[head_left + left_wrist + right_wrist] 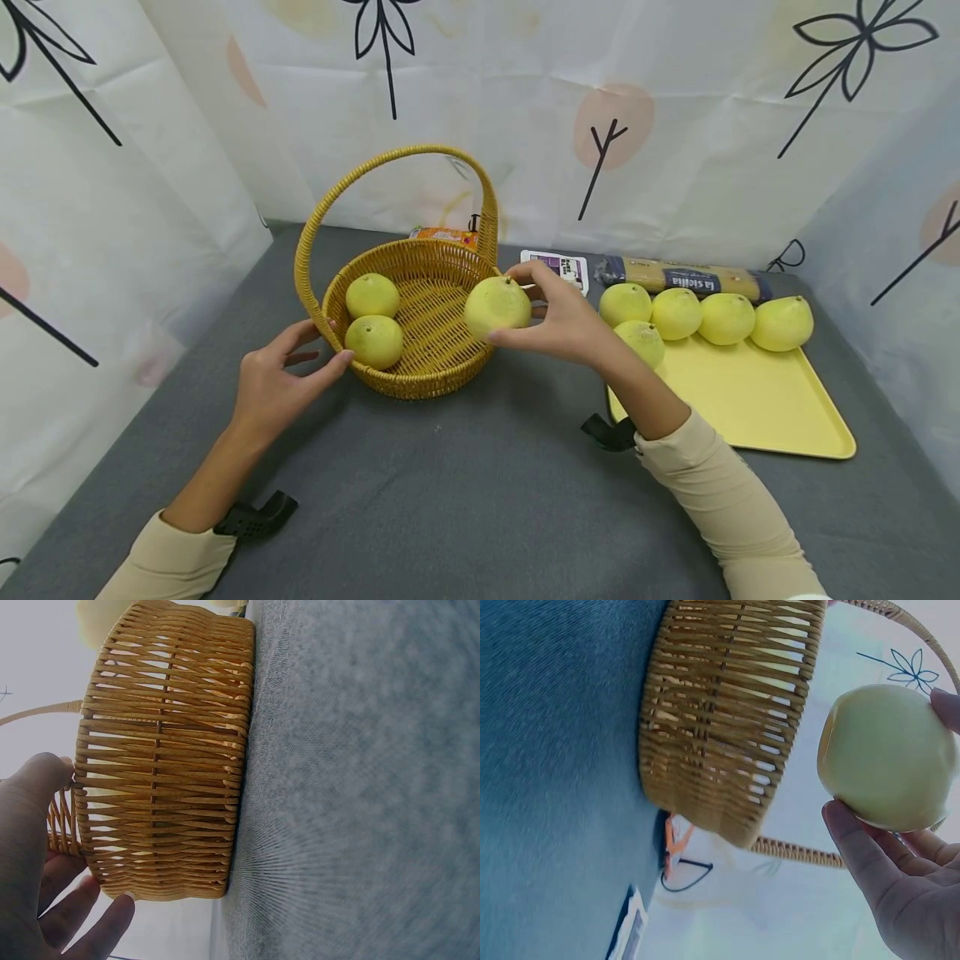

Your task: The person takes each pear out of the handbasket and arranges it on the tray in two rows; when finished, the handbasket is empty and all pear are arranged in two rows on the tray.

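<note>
A yellow-green pomelo [497, 307] is held between the thumb and fingers of my right hand [561, 318], over the right rim of a woven basket [420, 386]. From the right wrist view, the pomelo [885, 757] shows raised above the basket's rim. My left hand [279, 382] grips the basket's left rim by the foot of its tall handle [311, 225], thumb in front and fingers behind. Inside the basket, on its left side, two pomelos [373, 342] sit one in front of the other.
A yellow tray [750, 408] on the right bears several pomelos [726, 318] along its back and left edges. Behind it lies a long pack [675, 277] marked "la sicilia". A white-and-purple packet [558, 268] and an orange packet [444, 236] lie near the back curtain.
</note>
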`<state>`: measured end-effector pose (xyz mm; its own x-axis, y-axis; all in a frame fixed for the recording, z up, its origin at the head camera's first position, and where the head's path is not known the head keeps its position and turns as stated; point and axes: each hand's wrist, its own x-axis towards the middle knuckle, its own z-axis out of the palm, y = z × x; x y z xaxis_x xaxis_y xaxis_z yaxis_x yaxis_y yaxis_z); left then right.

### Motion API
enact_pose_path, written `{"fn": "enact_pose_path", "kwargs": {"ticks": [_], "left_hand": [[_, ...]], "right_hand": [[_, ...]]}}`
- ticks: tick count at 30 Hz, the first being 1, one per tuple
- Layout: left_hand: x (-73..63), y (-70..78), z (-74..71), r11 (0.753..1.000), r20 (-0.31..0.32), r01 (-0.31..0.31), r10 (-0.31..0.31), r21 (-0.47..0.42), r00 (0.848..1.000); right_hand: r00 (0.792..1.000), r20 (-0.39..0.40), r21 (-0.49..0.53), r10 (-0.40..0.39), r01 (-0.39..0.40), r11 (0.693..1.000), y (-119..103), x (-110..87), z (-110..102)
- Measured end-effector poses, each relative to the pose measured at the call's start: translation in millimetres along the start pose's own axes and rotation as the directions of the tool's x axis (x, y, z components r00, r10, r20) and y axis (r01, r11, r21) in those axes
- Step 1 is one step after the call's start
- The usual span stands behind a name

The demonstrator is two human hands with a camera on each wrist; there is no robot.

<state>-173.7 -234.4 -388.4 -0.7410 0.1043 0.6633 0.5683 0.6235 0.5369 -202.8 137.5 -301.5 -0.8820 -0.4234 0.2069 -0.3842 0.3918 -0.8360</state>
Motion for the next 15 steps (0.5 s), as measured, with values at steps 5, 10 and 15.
{"fn": "enact_pose_path", "kwargs": {"ticks": [5,10,15], "left_hand": [[-0.3,-0.2,-0.4,1.0,-0.003,-0.008,0.008,-0.004,1.0],[-0.2,-0.2,-0.1,1.0,-0.001,-0.006,0.006,-0.001,1.0],[0.5,-0.1,0.4,1.0,0.003,-0.002,0.002,0.009,1.0]], "right_hand": [[1.0,-0.015,-0.012,0.0,0.0,1.0,0.4,-11.1,-9.1],[0.999,-0.029,-0.02,0.017,-0.018,1.0,0.7,-23.2,-17.6],[0.999,-0.035,-0.034,0.038,-0.039,0.999,5.2,-35.4,-27.0]]}}
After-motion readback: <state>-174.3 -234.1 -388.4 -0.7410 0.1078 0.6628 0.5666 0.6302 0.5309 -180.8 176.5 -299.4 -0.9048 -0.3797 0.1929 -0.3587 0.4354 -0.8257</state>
